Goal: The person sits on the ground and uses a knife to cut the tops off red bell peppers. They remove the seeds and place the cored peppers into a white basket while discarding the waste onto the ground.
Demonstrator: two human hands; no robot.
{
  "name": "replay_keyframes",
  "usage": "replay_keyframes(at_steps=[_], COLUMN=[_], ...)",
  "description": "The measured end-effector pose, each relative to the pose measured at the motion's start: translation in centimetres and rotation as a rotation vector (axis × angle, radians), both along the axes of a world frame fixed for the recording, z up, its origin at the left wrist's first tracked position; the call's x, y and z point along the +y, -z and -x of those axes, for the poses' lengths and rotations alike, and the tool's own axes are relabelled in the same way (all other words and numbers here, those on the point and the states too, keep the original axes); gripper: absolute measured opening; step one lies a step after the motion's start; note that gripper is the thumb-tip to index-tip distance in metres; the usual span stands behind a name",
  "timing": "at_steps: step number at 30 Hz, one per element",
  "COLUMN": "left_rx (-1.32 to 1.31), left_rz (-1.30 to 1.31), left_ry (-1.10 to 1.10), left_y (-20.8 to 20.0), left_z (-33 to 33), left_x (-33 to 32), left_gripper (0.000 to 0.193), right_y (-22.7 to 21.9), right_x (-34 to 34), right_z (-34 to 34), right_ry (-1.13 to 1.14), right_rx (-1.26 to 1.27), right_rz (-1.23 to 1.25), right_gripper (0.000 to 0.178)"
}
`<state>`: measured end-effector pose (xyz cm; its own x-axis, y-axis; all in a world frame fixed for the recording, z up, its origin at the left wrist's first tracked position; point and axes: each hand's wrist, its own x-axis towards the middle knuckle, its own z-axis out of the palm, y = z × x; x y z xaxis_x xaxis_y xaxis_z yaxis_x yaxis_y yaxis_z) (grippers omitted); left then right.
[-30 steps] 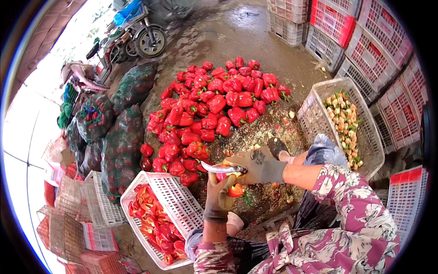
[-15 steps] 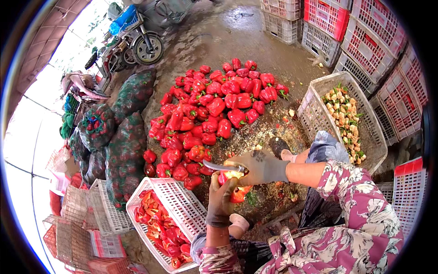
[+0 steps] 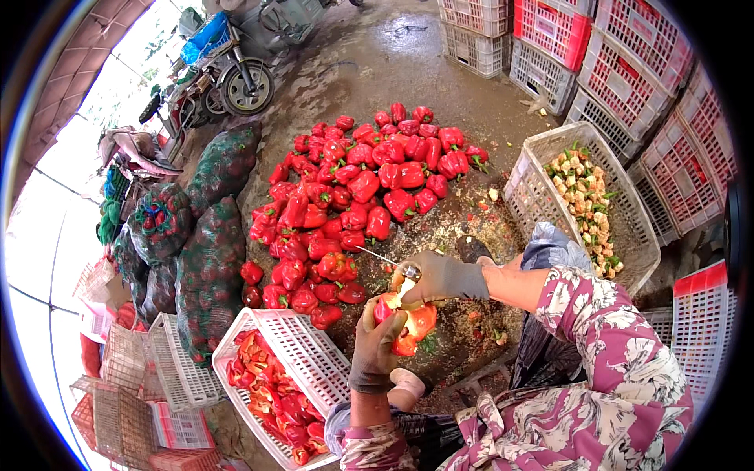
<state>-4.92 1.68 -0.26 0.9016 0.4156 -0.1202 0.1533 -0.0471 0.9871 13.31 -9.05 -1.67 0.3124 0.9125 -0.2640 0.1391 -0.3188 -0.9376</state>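
My left hand (image 3: 375, 347), in a brown work glove, is closed around a red bell pepper (image 3: 416, 326). That pepper is cut open, and its pale inside shows. My right hand (image 3: 449, 278), in a greyish glove, is closed on a knife (image 3: 378, 255) just above it. The thin blade points up and left, clear of the pepper, and a round metal end shows at the fist. Pale flesh lies right beside the right fingertips; whether they grip it I cannot tell. Beyond both hands spreads a large pile of whole red peppers (image 3: 363, 186) on the ground.
At lower left, a white crate (image 3: 310, 345) holds cut red pepper pieces. To the right, another crate (image 3: 534, 161) contains pale cores with green stems. Full net sacks (image 3: 210, 275) lie left of the pile. Stacked crates (image 3: 628, 86) stand far right; a motorbike (image 3: 247, 86) is parked far left.
My right hand has shifted slightly and turned the knife, so its blade has left the pepper. More of the pepper's opened inside shows in my left hand. The whole view has shifted a little.
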Motion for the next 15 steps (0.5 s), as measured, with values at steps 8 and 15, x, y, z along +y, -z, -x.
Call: replay_keyframes(at_steps=[8,15], left_rx=[-0.023,-0.141], left_rz=[0.275,0.985], left_ry=[0.005,-0.17], left_y=[2.6,2.7], left_z=[0.2,1.2], left_x=[0.2,1.0], left_gripper=[0.036,0.046], right_y=[1.2,-2.7], right_x=[-1.0,-6.4], right_z=[1.5,-4.3], right_ry=[-0.025,0.487], right_rx=[-0.785,-0.842], right_rz=[-0.132,-0.437], right_gripper=[0.048,0.043])
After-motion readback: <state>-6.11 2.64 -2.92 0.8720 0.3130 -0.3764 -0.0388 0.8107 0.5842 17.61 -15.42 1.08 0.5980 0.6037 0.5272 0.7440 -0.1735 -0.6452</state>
